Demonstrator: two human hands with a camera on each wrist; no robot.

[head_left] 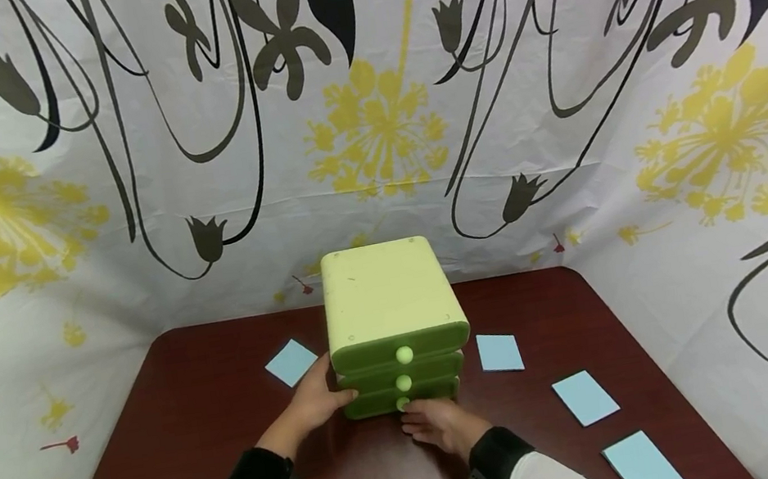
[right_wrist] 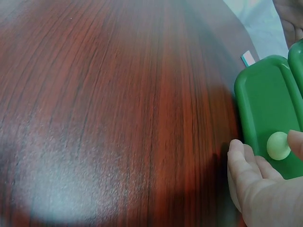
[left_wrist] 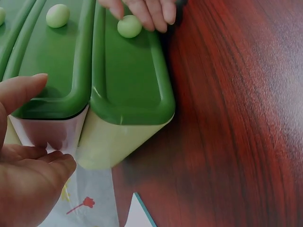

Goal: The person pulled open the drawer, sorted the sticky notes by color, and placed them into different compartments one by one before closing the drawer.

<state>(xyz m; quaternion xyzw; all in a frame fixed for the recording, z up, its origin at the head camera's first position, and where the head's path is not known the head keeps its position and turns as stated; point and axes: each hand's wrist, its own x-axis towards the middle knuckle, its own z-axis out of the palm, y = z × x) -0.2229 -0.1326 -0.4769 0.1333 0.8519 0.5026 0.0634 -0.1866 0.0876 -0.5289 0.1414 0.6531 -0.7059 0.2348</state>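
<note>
A mini chest of drawers (head_left: pixel 391 288) with a pale yellow top and three green fronts stands on the table. My left hand (head_left: pixel 318 398) is at its left side, thumb across the front edge of the middle drawer (left_wrist: pixel 61 56) and fingers curled in along the side. At the bottom drawer (right_wrist: pixel 270 99), my right hand (head_left: pixel 444 421) has thumb and forefinger on either side of the round pale green knob (right_wrist: pixel 278 145), the thumb overlapping it. The other fingers of that hand stretch out below. All three fronts look closed in the head view.
The dark red wooden table (head_left: pixel 194 417) bears several light blue square pads: one pad (head_left: pixel 291 362) left of the chest, another pad (head_left: pixel 499 352) right of it, more toward the front right. A patterned white cloth (head_left: pixel 371 150) hangs around the back and sides.
</note>
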